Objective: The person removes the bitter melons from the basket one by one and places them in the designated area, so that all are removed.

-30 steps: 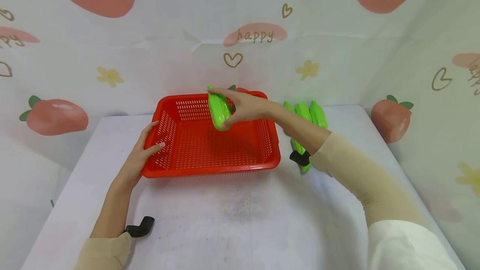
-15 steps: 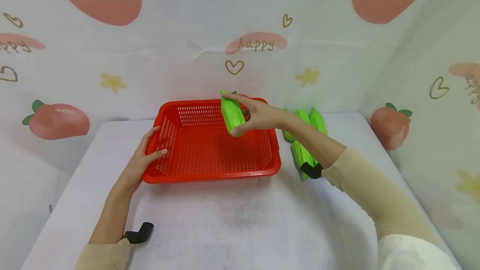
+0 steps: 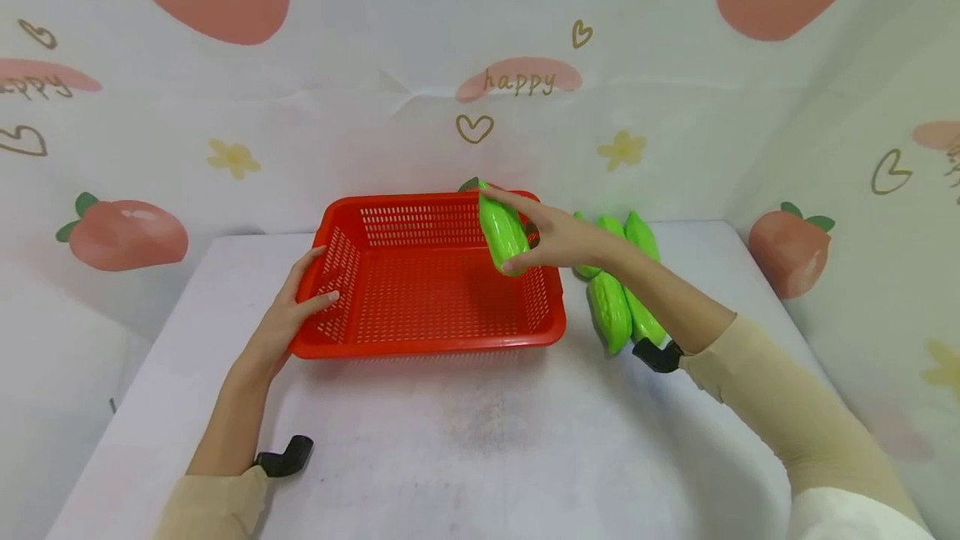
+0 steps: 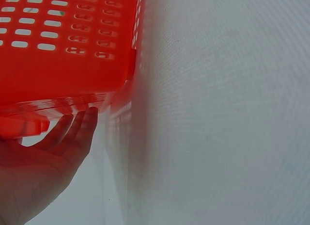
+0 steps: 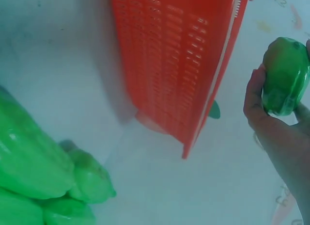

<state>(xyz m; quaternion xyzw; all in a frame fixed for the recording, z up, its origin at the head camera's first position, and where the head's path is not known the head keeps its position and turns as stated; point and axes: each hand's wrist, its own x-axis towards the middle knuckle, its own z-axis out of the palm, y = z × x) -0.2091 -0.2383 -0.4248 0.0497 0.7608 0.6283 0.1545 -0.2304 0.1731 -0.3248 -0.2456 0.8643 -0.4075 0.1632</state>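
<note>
A red plastic basket point(image 3: 427, 347) with slotted walls stands on the white table. My left hand point(image 3: 279, 327) grips its left rim, thumb on the inner side and fingers along the outside. In the left wrist view the fingers point(image 4: 72, 133) lie against the basket's outer wall. Above the basket's right end, my right hand point(image 3: 551, 238) holds a shiny green bitter melon point(image 3: 501, 227) between thumb and fingers, stem end up and tilted. The right wrist view shows this bitter melon point(image 5: 285, 79) higher than the basket rim.
Several more green bitter melons point(image 3: 611, 311) lie on the table right of the basket, partly hidden under the right forearm. A white cloth backdrop point(image 3: 360, 132) with fruit prints rises behind the table point(image 3: 480, 457). Black wrist mounts point(image 3: 285, 457) sit on both wrists.
My right hand has moved right with the bitter melon, from over the basket's middle to its right end. The left hand keeps its grip on the rim.
</note>
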